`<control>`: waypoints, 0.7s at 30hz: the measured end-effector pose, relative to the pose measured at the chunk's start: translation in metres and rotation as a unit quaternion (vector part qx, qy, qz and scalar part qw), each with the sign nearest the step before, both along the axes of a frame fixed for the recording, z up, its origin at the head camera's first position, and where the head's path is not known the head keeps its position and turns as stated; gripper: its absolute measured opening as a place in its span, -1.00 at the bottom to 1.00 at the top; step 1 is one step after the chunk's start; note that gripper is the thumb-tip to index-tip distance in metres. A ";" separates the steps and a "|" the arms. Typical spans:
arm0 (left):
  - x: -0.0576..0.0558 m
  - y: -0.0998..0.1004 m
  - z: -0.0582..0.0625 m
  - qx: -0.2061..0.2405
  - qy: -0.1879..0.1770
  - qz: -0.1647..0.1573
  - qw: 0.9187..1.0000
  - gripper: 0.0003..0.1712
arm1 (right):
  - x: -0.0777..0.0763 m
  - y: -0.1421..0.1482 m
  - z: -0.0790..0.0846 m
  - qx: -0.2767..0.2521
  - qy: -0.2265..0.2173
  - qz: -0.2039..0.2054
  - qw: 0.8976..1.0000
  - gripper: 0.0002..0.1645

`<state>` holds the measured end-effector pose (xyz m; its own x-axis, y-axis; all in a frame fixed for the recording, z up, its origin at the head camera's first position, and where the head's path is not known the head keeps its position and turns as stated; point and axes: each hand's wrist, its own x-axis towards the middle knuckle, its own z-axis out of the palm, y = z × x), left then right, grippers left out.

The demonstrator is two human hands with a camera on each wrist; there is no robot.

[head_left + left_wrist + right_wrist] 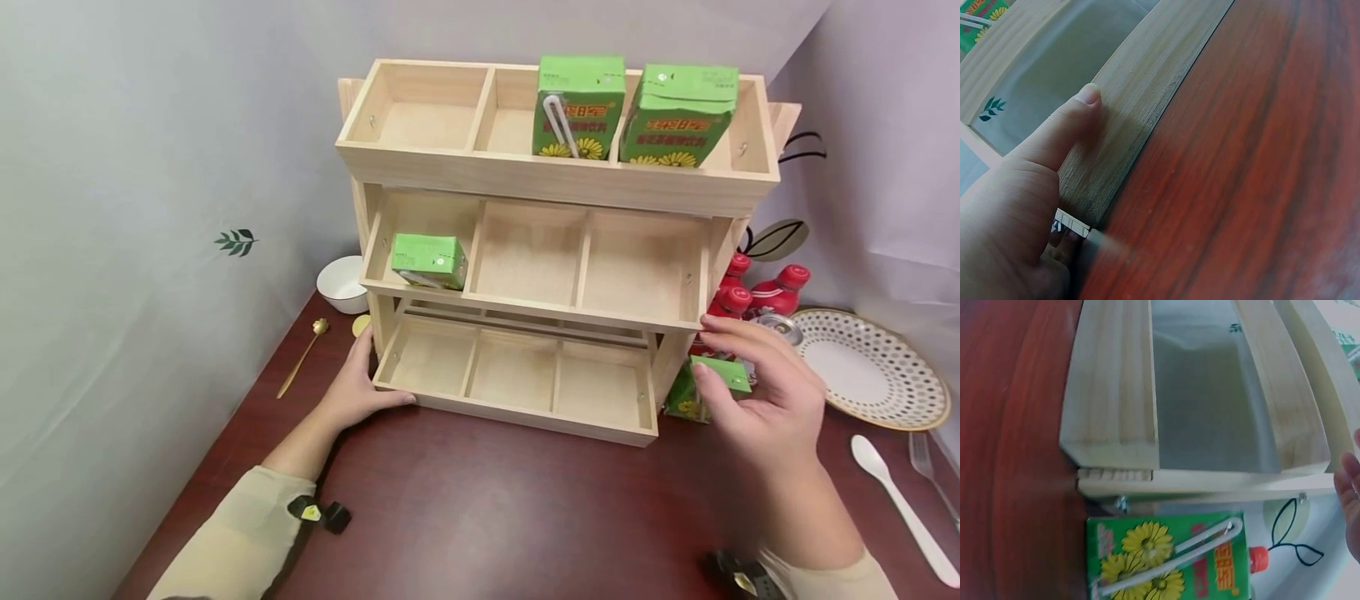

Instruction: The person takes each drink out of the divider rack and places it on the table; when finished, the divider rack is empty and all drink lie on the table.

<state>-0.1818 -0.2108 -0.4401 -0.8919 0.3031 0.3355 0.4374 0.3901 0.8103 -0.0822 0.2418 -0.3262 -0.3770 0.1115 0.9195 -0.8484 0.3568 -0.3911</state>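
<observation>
A three-tier wooden shelf rack (pixel 517 196) with divided trays stands on the table. My left hand (pixel 365 387) holds the left front corner of its bottom tray (pixel 513 410); in the left wrist view the thumb lies along the front board (pixel 1135 94). My right hand (pixel 772 392) is at the right end of the middle tray, fingers extended with the fingertips right at its corner. Two green drink cartons with straws, one (pixel 577 108) left of the other (pixel 678 117), are in the top tray. Another carton (pixel 429 260) lies in the middle tray's left compartment.
Right of the rack are a green carton (pixel 1166 556), red-capped bottles (pixel 780 292), a can (pixel 780 327), a dotted plate (pixel 862 367), a white spoon (pixel 903 504) and a fork (pixel 930 471). On the left are a white bowl (pixel 342 283) and a gold spoon (pixel 302 358).
</observation>
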 end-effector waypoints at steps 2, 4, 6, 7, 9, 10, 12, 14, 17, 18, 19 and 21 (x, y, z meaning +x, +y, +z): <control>0.000 0.000 0.000 0.003 -0.001 0.000 1.000 0.46 | -0.002 -0.003 0.004 0.002 0.004 -0.011 1.000 -0.65; 0.000 0.000 -0.001 0.005 -0.002 0.000 1.000 0.46 | -0.004 -0.006 0.009 -0.003 0.005 -0.022 1.000 -0.65; -0.001 0.001 -0.001 0.006 -0.001 -0.001 1.000 0.46 | -0.006 -0.010 0.014 -0.013 0.006 -0.030 0.999 -0.64; 0.000 0.001 -0.001 0.006 -0.001 -0.002 1.000 0.46 | -0.007 -0.014 0.017 -0.018 0.005 -0.029 0.999 -0.64; 0.000 0.000 0.000 0.005 0.000 -0.003 1.000 0.46 | -0.009 -0.021 0.021 -0.024 0.005 -0.026 0.999 -0.64; 0.000 0.000 0.000 0.006 0.000 -0.004 1.000 0.45 | -0.011 -0.025 0.023 -0.024 0.004 -0.025 0.999 -0.63; 0.001 0.000 -0.001 0.005 0.001 -0.004 1.000 0.45 | -0.012 -0.034 0.028 -0.022 0.000 -0.021 1.000 -0.62; 0.002 0.001 0.000 0.005 0.001 -0.002 1.000 0.45 | -0.014 -0.043 0.031 -0.022 -0.004 -0.013 1.000 -0.62; 0.003 0.001 0.001 0.001 0.000 0.003 1.000 0.45 | -0.017 -0.054 0.035 -0.022 -0.012 -0.003 1.000 -0.67; 0.003 0.001 0.001 0.000 -0.001 0.004 1.000 0.45 | -0.019 -0.058 0.036 -0.023 -0.013 0.000 1.000 -0.68; 0.004 0.001 0.002 -0.001 -0.002 0.005 1.000 0.46 | -0.020 -0.062 0.037 -0.023 -0.016 0.007 1.000 -0.70; 0.004 0.001 0.004 -0.001 -0.003 0.003 1.000 0.46 | -0.023 -0.069 0.039 -0.024 -0.023 0.016 0.999 -0.71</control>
<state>-0.1780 -0.2101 -0.4362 -0.8957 0.2979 0.3301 0.4303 0.3936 0.8123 -0.1054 0.1729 -0.2871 -0.4230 0.1428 0.8948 -0.8397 0.3094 -0.4464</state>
